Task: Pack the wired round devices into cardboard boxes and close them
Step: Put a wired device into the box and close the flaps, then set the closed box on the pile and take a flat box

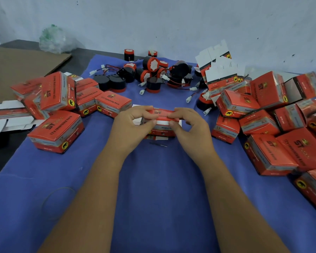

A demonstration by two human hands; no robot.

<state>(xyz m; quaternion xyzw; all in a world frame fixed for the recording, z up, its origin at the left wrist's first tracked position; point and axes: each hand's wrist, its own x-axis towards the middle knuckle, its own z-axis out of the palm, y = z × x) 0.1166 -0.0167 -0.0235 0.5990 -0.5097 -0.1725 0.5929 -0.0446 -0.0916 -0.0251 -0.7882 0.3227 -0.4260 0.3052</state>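
Both hands hold one red cardboard box [161, 123] at the middle of the bench, over the blue cloth [153, 179]. The left hand [133, 123] has its grip closed on the box's left end, fingers curled over the top edge and thumb pressed to the near face. The right hand [188, 123] has its grip closed on the right end in the same way, its thumb on the white flap strip along the near face. White flaps project from the box on the left, at the right and below; the box is not yet closed. Whether a device sits inside cannot be told.

Beyond the box, toward the wall, lies a pile of wired round devices [150, 72], black bodies with red ends, their red and black leads ending in white connectors [189, 98] spread over the cloth.

To the left stands a group of closed red boxes [58, 128], several stacked and tilted against each other. Left of these, flattened box blanks [9, 115] lie with white flaps showing.

To the right, a larger heap of closed boxes [270, 152] runs to the frame edge. Behind it, a stack of unfolded blanks [221, 73] stands upright, white flaps uppermost.

At far left a brown cardboard sheet [20, 68] lies flat, with a crumpled clear plastic bag [53, 40] behind it by the wall
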